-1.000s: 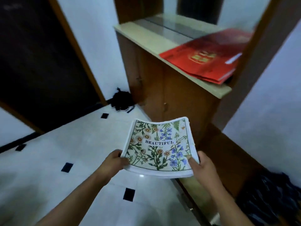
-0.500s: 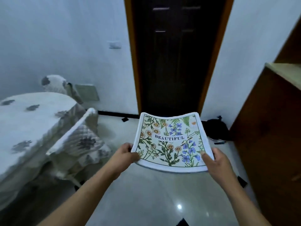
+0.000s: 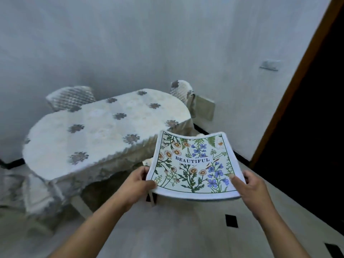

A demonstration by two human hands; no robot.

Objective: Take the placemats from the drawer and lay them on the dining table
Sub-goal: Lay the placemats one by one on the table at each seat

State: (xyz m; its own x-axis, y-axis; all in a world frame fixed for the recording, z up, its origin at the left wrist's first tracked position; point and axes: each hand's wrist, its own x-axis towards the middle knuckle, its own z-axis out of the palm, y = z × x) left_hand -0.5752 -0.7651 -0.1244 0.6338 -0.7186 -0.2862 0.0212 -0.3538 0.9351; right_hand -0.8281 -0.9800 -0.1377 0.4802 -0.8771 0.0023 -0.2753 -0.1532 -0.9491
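Note:
A floral placemat [image 3: 193,164] printed with the word BEAUTIFUL sags between both hands in front of me, held above the floor. My left hand [image 3: 137,185] pinches its near left corner and my right hand [image 3: 249,189] grips its near right edge. More than one layer seems stacked at the lower edge, though I cannot tell how many. The dining table [image 3: 104,131], oval and covered with a white cloth with grey flower patches, stands ahead to the left; the placemat's far left corner overlaps the table's near right end in view.
Covered chairs stand around the table: one at the back left [image 3: 70,99], one at the back right [image 3: 182,92], one at the near left [image 3: 35,192]. A dark door with a wooden frame [image 3: 297,86] fills the right side. The floor is pale tile with black insets [image 3: 231,220].
The view has swung left from the wooden cabinet, past the dark door, to the dining table. Both hands have kept the same hold on the placemat throughout.

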